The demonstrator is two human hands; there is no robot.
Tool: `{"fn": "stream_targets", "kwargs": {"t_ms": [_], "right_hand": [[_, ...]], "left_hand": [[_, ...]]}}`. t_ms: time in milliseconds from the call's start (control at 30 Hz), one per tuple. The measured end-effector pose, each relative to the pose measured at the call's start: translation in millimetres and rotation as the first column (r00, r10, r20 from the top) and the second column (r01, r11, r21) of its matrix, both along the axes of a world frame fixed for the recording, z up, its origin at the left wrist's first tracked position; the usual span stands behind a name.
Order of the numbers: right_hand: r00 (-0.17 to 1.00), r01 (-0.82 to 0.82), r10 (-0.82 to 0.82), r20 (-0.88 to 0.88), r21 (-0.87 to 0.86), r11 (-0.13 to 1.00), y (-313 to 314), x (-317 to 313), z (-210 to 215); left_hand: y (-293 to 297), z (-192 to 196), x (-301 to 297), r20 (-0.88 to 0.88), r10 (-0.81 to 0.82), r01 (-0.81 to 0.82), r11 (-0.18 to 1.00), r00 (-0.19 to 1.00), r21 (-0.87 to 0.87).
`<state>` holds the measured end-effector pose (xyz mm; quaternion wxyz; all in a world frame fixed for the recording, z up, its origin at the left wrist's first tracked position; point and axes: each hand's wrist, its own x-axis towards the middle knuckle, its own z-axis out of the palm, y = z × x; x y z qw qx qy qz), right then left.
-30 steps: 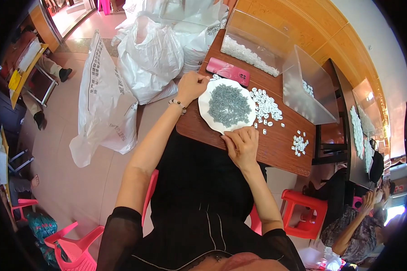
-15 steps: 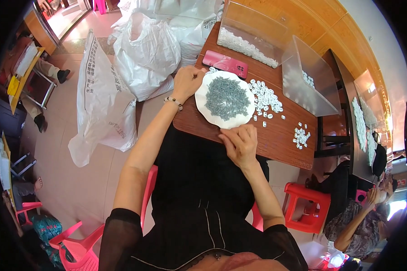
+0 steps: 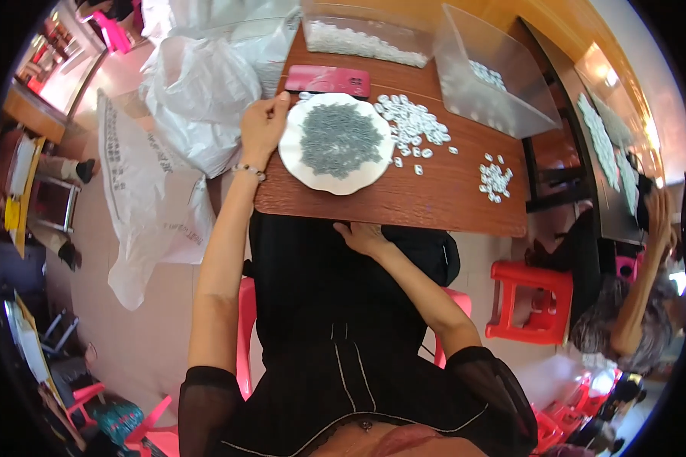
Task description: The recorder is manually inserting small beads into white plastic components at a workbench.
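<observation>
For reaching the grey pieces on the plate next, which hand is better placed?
Probably the left hand: it is beside the left rim of the white plate, close to the grey pieces. The right hand is down at the near edge of the table.

The black top (image 3: 305,388) has sheer sleeves (image 3: 212,407) and pale piping (image 3: 344,378).

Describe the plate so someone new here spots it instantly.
Find the brown table. Toward its left front corner, beside the person's left hand, sits a white plate. Unlike the loose white pieces nearby, it's round, wavy-rimmed and heaped with small grey pieces.
</observation>
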<state>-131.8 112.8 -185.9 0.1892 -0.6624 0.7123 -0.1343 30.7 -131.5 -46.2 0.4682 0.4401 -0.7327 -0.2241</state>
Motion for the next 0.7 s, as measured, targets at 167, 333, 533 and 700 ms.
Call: {"fn": "stream_targets", "kwargs": {"t_ms": [167, 333, 533, 700], "right_hand": [[0.995, -0.05, 0.068, -0.071, 0.233, 0.971, -1, -14, -12], [0.991, -0.019, 0.007, -0.13, -0.089, 0.996, 2, -9, -11], [0.987, 0.007, -0.05, -0.152, -0.273, 0.962, 3, -8, -3], [0.98, -0.072, 0.016, -0.197, -0.277, 0.958, 13, 2, 23]], "left_hand": [[0, -4, 3, -0.112, 0.04, -0.037, 0.999, 0.993, 0.027], [4, -1, 3, -0.161, 0.109, -0.111, 0.994, 0.981, -0.005], [29, 24, 0, -0.192, 0.072, -0.081, 0.996, 0.979, -0.037], [64, 55, -2, -0.217, -0.004, -0.033, 0.985, 0.976, -0.167]]}}
